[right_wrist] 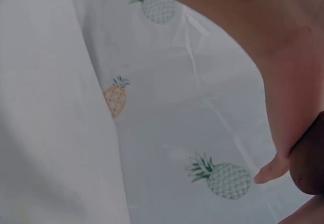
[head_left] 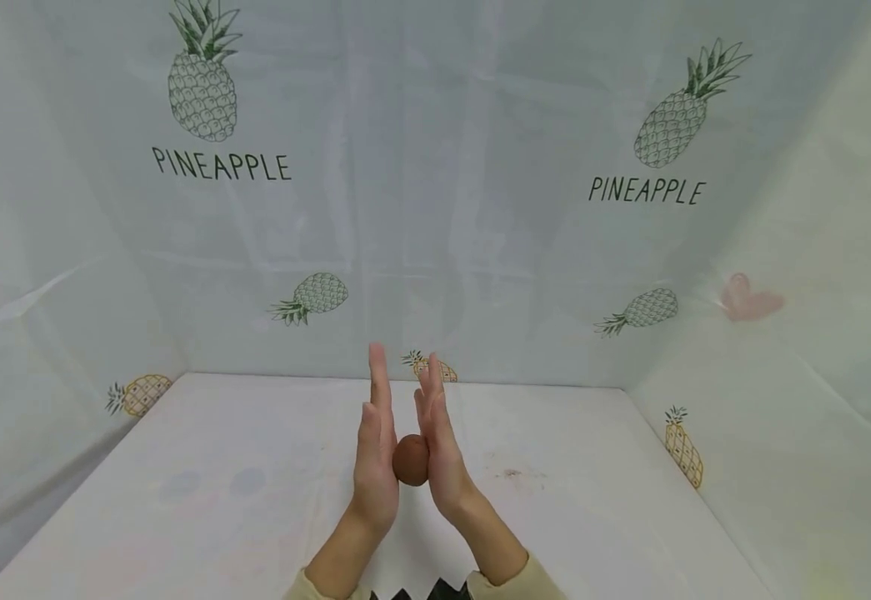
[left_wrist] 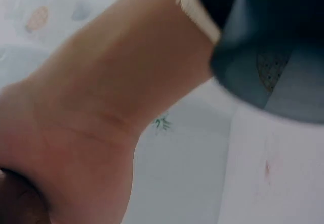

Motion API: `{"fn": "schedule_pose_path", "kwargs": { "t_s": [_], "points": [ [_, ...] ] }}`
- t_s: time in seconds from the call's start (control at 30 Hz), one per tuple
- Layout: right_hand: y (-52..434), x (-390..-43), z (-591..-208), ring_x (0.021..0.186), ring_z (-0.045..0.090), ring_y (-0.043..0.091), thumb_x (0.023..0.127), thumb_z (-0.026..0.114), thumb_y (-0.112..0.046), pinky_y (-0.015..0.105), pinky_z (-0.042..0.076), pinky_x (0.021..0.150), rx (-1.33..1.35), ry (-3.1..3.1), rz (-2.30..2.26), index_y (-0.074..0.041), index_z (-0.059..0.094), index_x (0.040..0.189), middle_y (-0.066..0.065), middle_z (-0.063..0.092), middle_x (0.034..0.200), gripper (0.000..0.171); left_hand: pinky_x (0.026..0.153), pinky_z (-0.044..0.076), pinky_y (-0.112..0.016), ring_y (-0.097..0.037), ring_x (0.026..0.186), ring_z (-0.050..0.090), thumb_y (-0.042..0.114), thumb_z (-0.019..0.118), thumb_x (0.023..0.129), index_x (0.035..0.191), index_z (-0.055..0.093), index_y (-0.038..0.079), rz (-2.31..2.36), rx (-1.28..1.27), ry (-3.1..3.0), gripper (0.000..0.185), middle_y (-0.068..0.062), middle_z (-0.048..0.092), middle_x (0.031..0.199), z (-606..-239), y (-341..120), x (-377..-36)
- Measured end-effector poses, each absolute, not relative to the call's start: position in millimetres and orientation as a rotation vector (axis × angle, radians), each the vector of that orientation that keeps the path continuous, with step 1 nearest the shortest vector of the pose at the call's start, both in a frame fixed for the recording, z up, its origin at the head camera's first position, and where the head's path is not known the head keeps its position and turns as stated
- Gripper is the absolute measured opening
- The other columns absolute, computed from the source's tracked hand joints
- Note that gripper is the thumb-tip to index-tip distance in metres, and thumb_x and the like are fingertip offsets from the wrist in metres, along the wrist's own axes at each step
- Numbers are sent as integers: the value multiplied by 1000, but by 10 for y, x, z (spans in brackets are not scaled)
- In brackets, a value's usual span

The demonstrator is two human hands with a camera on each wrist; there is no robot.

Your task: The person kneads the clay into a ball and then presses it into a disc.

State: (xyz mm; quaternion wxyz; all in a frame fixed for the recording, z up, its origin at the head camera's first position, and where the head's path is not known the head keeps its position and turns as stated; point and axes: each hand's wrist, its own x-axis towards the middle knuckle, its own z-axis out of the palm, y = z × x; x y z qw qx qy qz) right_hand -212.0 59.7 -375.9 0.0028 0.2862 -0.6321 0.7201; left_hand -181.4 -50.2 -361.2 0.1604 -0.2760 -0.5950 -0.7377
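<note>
While both arms rise from the near edge of a white table (head_left: 202,467), a person presses a small brown ball (head_left: 409,460) between two upright palms, just above the tabletop and near its middle. On the left, the left hand (head_left: 376,454) stands edge-on with its fingers straight and pointing up toward the back wall, its palm flat against the ball's left side; the left wrist view shows only the forearm and heel of that hand, with a dark brown shape at the lower corner that is probably the ball, though the picture is too blurred to be sure. To the right of the ball, the right hand (head_left: 438,450) mirrors it, fingers extended and tilted slightly inward, palm against the ball's right side, so neither hand curls round it. In the right wrist view the ball (right_wrist: 310,158) shows as a dark rounded mass at the frame's edge with a fingertip beside it. Pale sleeves (head_left: 533,579) cover both forearms at the bottom. Behind and at the sides hangs a curtain (head_left: 480,208) printed with pineapples and the word PINEAPPLE.
</note>
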Motion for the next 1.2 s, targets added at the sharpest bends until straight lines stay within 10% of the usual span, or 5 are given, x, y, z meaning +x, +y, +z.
{"fn": "schedule_pose_path", "kwargs": {
  "t_s": [0.5, 1.2],
  "points": [
    [538, -1829, -3574, 164, -10, 25, 111, 1, -58, 60, -10, 129, 1040, -1925, 2366, -46, -9, 168, -10, -12, 177, 59, 119, -31, -59, -6, 157, -31, 66, 6, 108, 166, -12, 49, -2000, -612, -1796, 63, 25, -24, 171, -3642, -644, -1976],
    [845, -2063, -3483, 164, -13, 22, 111, 2, -55, 60, -17, 127, 944, -1680, 2302, -35, -16, 169, -4, -8, 178, 63, 117, -28, -68, -14, 161, -23, 43, 4, 113, 169, -13, 31, -2045, -815, -1973, 60, 17, -19, 174, -3910, -359, -2018]
  ]
}}
